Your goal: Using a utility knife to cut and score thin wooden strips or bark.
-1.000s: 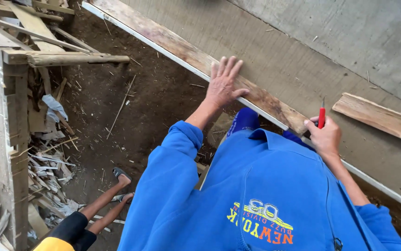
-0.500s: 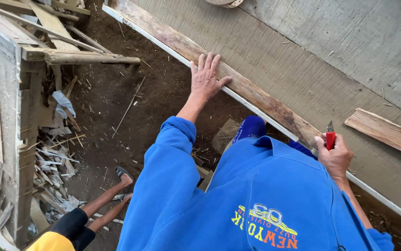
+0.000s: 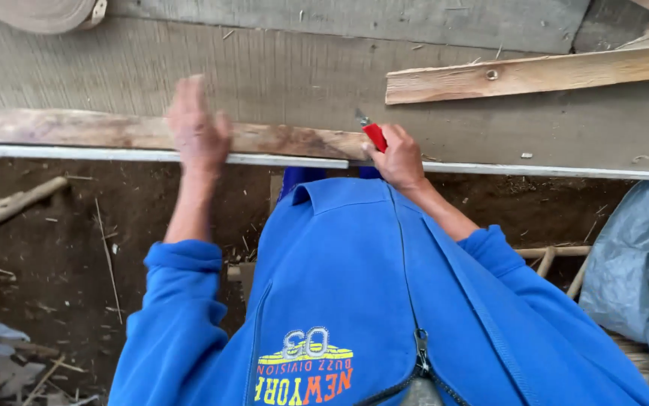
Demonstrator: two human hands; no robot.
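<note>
Nearest: blue zip jacket [image 3: 354, 301] fills the lower middle, both sleeves reaching up to the workbench [image 3: 264, 68]. Dirt floor [image 3: 54, 248] below the bench edge at left, with sticks and scraps; grey plastic sheet [image 3: 640, 263] at right. Metal strip [image 3: 99, 154] runs along the near edge of the bench. Left hand [image 3: 198, 131], motion-blurred, fingers spread flat, lies on the long rough plank [image 3: 76, 129] that sits just behind the strip along the near edge. Right hand [image 3: 398, 159] at the near edge, middle-right, fist closed round a red-handled tool [image 3: 374, 135]; its metal tip points at the plank's right end. Whether the tip touches: cannot tell. Farther back, a shorter pale board [image 3: 535, 74] with a hole lies toward the far right. Far left corner: a round tan object [image 3: 39, 11], cut off by the frame.
</note>
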